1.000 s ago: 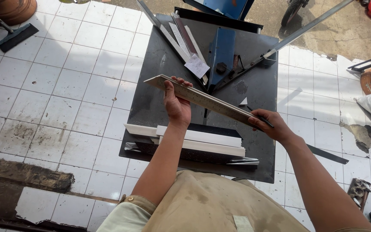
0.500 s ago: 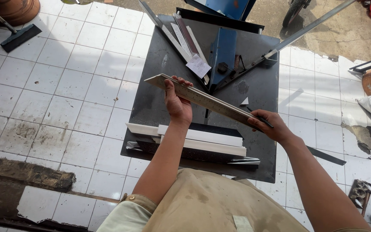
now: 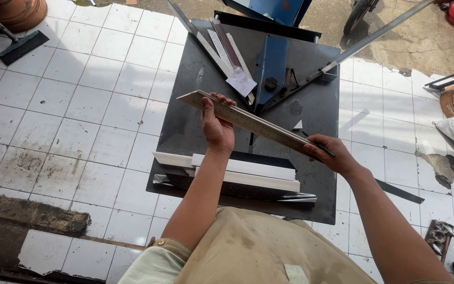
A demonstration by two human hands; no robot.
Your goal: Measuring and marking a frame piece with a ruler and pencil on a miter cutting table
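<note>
Hands share one long, pale, mitre-cut moulding strip point(image 3: 248, 122), held above my dark metal cutter table point(image 3: 185, 131): left hand point(image 3: 217, 128) clamped near its tip, right hand point(image 3: 328, 153) closed on the other end. Stiff, light, I judge; gripping both ends suits it.

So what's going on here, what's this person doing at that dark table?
A person stands over a dark metal table and holds a long strip of moulding up off it with both hands. The left hand grips the strip near its mitred left end, and the right hand holds the other end along with a thin dark pencil-like stick. More pale strips lie on the table below, in front of a blue cutting machine.
</note>
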